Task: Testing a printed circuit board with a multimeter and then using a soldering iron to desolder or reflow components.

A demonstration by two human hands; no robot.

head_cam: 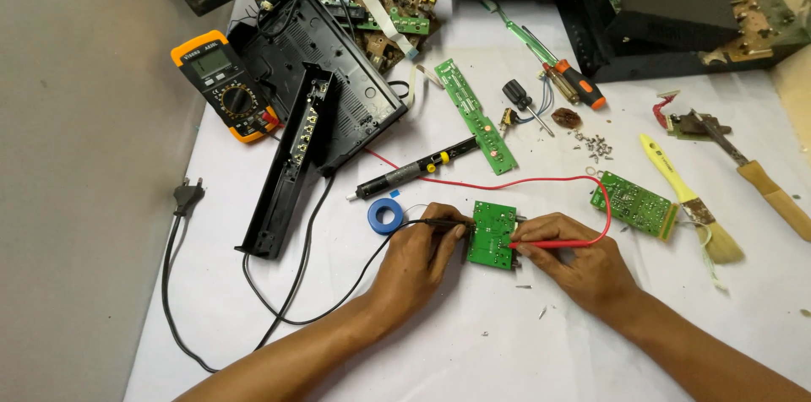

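The left hand (420,252) pinches a black probe (439,223), its tip laid on the left edge of a small green board (493,235) that lies flat on the white sheet (473,343) between both hands; the right hand (581,260) pinches a red probe (549,244), its tip touching the board's right side; the red lead (541,180) loops up over the sheet toward the yellow multimeter (226,85) at the far left, beside an opened black case (329,64); a blue tape roll (385,215) sits just left of the left hand, with a soldering iron (414,170) near above it; a second green board (634,205) lies right of the hands, a brush (693,203) just beyond it; a long narrow green strip board (476,116), screwdrivers (557,73) and loose screws (594,145) lie farther back; a plug (187,196) rests off the sheet at left.
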